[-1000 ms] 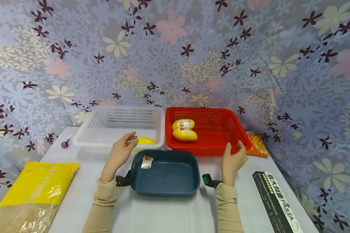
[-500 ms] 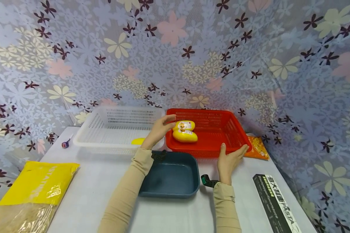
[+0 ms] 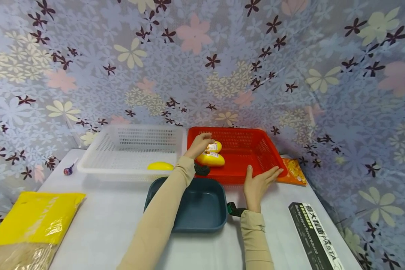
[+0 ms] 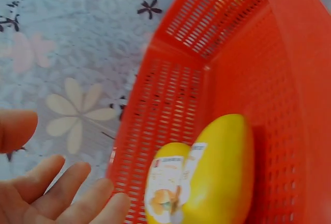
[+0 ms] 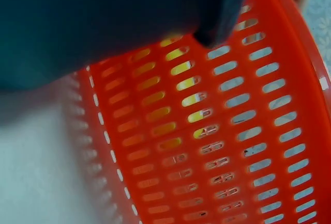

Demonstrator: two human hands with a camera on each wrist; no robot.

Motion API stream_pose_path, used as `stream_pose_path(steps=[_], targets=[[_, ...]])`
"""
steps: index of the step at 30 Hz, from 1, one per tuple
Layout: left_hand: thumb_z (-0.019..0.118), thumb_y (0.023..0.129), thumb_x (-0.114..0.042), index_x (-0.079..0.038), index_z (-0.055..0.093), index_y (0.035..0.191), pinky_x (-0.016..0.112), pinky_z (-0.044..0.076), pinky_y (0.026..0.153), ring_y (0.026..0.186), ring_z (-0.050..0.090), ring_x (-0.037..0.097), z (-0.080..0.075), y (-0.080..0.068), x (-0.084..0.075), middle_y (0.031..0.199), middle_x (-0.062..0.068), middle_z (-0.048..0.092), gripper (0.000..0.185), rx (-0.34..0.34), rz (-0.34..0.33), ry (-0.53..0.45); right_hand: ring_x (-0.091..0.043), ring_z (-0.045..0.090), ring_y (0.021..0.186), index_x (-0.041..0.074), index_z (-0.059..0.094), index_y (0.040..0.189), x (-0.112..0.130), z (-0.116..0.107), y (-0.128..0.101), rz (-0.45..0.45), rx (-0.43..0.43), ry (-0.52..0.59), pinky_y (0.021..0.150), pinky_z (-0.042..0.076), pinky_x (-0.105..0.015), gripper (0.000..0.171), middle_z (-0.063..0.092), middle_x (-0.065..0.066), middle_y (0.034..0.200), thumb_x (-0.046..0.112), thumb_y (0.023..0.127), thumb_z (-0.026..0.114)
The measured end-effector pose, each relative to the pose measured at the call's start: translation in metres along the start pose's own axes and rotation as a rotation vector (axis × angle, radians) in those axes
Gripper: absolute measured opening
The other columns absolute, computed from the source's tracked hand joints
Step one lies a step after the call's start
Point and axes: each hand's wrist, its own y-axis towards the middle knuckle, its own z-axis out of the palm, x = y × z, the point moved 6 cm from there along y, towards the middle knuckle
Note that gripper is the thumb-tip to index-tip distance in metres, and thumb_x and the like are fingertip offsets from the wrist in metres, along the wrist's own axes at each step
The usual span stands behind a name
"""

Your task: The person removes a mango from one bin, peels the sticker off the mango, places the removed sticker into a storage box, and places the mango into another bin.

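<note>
A red basket (image 3: 256,157) stands at the back of the white surface (image 3: 114,210), with a white basket (image 3: 98,157) beside it at 9 o'clock and a dark blue tray (image 3: 206,206) just in front at 6 o'clock. Two yellow mangoes (image 3: 210,159) with labels lie together against the red basket's left wall; a third (image 3: 160,166) lies in the white basket. The left hand (image 3: 199,144) is reached over the red basket's rim to the upper mango; in the wrist view its fingers (image 4: 62,193) are spread and relaxed just beside the fruit, so the grip is released and nothing is held. The right hand (image 3: 258,183) is laid flat, fingers straight, against the red basket's front wall, steadying it.

By judgement, the upper mango is best taken around its middle rather than its label, and lifted clear of the rim while the basket is held firm.

On the surface a yellow bag (image 3: 33,221) is seen at 8 o'clock, a black pasta box (image 3: 315,236) at 4 o'clock, an orange packet (image 3: 291,172) at 3 o'clock of the red basket, and a small lollipop (image 3: 68,170) by the white basket. The room is hung with flowered cloth (image 3: 202,60).
</note>
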Motion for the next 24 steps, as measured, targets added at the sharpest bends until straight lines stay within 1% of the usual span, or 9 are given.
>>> stream_pose_path(steps=[2, 6, 9, 12, 15, 19, 21, 24], targets=[[0.047, 0.100, -0.018, -0.005, 0.035, 0.149, 0.048, 0.040, 0.108, 0.137, 0.041, 0.034, 0.004, 0.004, 0.007, 0.153, 0.016, 0.036, 0.052, -0.003, -0.022, -0.018, -0.041, -0.006, 0.148, -0.005, -0.007, 0.152, -0.002, 0.001, 0.000, 0.012, -0.006, -0.012, 0.122, 0.004, -0.051, 0.094, -0.015, -0.021, 0.160, 0.035, 0.095, 0.057], [0.048, 0.099, -0.016, -0.004, 0.036, 0.148, 0.049, 0.043, 0.104, 0.132, 0.045, 0.036, 0.006, 0.011, 0.020, 0.153, 0.017, 0.036, 0.052, -0.030, -0.053, -0.056, -0.042, -0.006, 0.148, -0.004, -0.007, 0.153, -0.004, 0.002, 0.001, 0.015, -0.011, 0.007, 0.121, 0.005, -0.053, 0.096, -0.015, -0.019, 0.160, 0.035, 0.094, 0.058], [0.048, 0.098, -0.015, -0.003, 0.037, 0.147, 0.048, 0.043, 0.104, 0.129, 0.047, 0.037, 0.006, 0.015, 0.026, 0.153, 0.017, 0.037, 0.052, -0.054, -0.058, -0.051, -0.040, -0.006, 0.149, -0.003, -0.007, 0.153, -0.004, 0.003, 0.003, 0.005, -0.022, 0.031, 0.122, 0.006, -0.052, 0.096, -0.015, -0.018, 0.161, 0.034, 0.094, 0.058], [0.047, 0.098, -0.014, -0.002, 0.039, 0.146, 0.048, 0.044, 0.103, 0.128, 0.048, 0.039, 0.005, 0.020, 0.027, 0.152, 0.019, 0.038, 0.050, -0.053, -0.064, -0.033, -0.038, -0.006, 0.149, -0.003, -0.007, 0.153, -0.004, 0.002, 0.004, -0.005, -0.039, 0.042, 0.122, 0.006, -0.050, 0.095, -0.013, -0.018, 0.161, 0.033, 0.094, 0.059], [0.046, 0.098, -0.014, -0.002, 0.042, 0.144, 0.047, 0.044, 0.103, 0.125, 0.050, 0.038, 0.002, 0.024, 0.029, 0.149, 0.020, 0.042, 0.048, -0.054, -0.090, 0.009, -0.037, -0.004, 0.149, -0.004, -0.005, 0.153, -0.003, 0.004, 0.002, -0.003, -0.054, 0.053, 0.122, 0.006, -0.049, 0.093, -0.011, -0.019, 0.161, 0.031, 0.094, 0.058], [0.049, 0.095, -0.014, -0.002, 0.046, 0.142, 0.043, 0.047, 0.099, 0.116, 0.057, 0.036, -0.002, 0.027, 0.035, 0.142, 0.019, 0.051, 0.048, -0.115, -0.125, 0.067, -0.037, -0.003, 0.149, -0.006, -0.003, 0.152, -0.002, 0.007, 0.000, 0.003, -0.059, 0.061, 0.122, 0.007, -0.049, 0.092, -0.009, -0.021, 0.161, 0.028, 0.094, 0.059], [0.050, 0.094, -0.014, -0.004, 0.047, 0.142, 0.041, 0.049, 0.095, 0.113, 0.059, 0.035, 0.001, 0.028, 0.039, 0.140, 0.017, 0.053, 0.048, -0.144, -0.141, 0.096, -0.037, -0.003, 0.149, -0.007, -0.002, 0.152, -0.002, 0.005, 0.000, -0.001, -0.066, 0.069, 0.122, 0.007, -0.048, 0.092, -0.008, -0.022, 0.160, 0.027, 0.093, 0.060], [0.053, 0.091, -0.013, -0.004, 0.050, 0.140, 0.040, 0.050, 0.096, 0.116, 0.059, 0.034, 0.007, 0.031, 0.043, 0.140, 0.016, 0.054, 0.050, -0.167, -0.154, 0.155, -0.037, -0.002, 0.149, -0.007, -0.001, 0.152, -0.002, 0.001, 0.003, -0.010, -0.082, 0.086, 0.123, 0.007, -0.048, 0.092, -0.006, -0.022, 0.160, 0.025, 0.093, 0.061]])
